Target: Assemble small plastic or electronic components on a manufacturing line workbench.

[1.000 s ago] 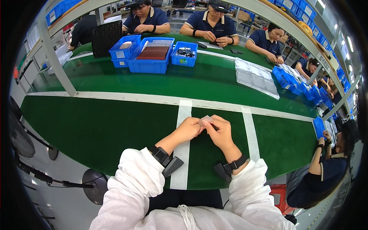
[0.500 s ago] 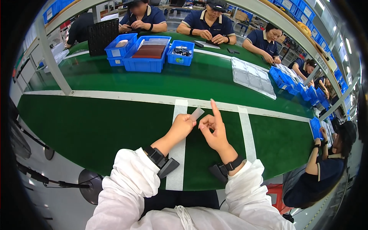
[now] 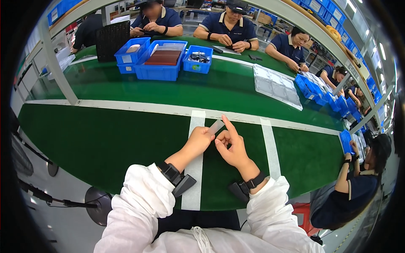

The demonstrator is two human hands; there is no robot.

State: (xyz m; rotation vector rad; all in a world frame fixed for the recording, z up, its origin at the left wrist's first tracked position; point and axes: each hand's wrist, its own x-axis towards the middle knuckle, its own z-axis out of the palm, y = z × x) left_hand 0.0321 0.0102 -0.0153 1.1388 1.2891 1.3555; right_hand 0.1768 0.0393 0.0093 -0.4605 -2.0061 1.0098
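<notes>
My left hand (image 3: 201, 139) pinches a small, flat, translucent grey rectangular piece (image 3: 216, 126) between thumb and fingers. The piece tilts up and to the right over the green work surface (image 3: 139, 147). Close by on the right is my right hand (image 3: 233, 148), its index finger stretched upward beside the piece. The thumb points toward my left hand while the other fingers are bent, and I see nothing held in them. Both wrists wear black bands with dark boxy devices, below white sleeves.
A white rail (image 3: 147, 108) crosses behind my hands. Two pale tape strips (image 3: 271, 145) run across the green surface. Beyond stand blue bins (image 3: 158, 72) and a clear segmented tray (image 3: 276, 86). Several co-workers sit opposite; another person (image 3: 352, 185) sits at right.
My right hand has shifted slightly left, its index finger tipping left toward the grey piece and its thumb moving lower. My left hand keeps hold of the piece, nearly still.
</notes>
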